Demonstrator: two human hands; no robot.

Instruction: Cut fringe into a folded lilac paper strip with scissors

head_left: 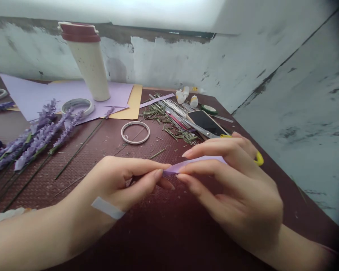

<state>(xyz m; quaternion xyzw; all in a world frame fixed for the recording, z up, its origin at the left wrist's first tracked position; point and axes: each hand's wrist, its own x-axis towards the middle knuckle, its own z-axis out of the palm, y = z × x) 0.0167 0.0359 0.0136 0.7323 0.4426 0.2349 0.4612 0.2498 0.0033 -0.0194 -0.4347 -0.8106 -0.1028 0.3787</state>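
A narrow strip of purple paper (197, 161) stretches between my two hands, above the front of the table. My left hand (121, 184) is closed, pinching the strip's left end between thumb and index finger; a piece of white tape (107, 208) sticks near its wrist. The thumb and fingertips of my right hand (237, 180) pinch the same strip close to the left fingers. Behind the right hand's fingers are scissors (206, 132) with yellow handles, blades pointing left and away; whether those fingers hold them is hidden.
Purple paper flowers on stems (42, 139) lie at left. Purple sheets (115, 92) lie under a lidded cup (87, 67). Tape rolls (135, 142) sit mid-table. Stem clippings (177, 133), a phone (205, 121) and small bottles (194, 101) are back right, near a wall.
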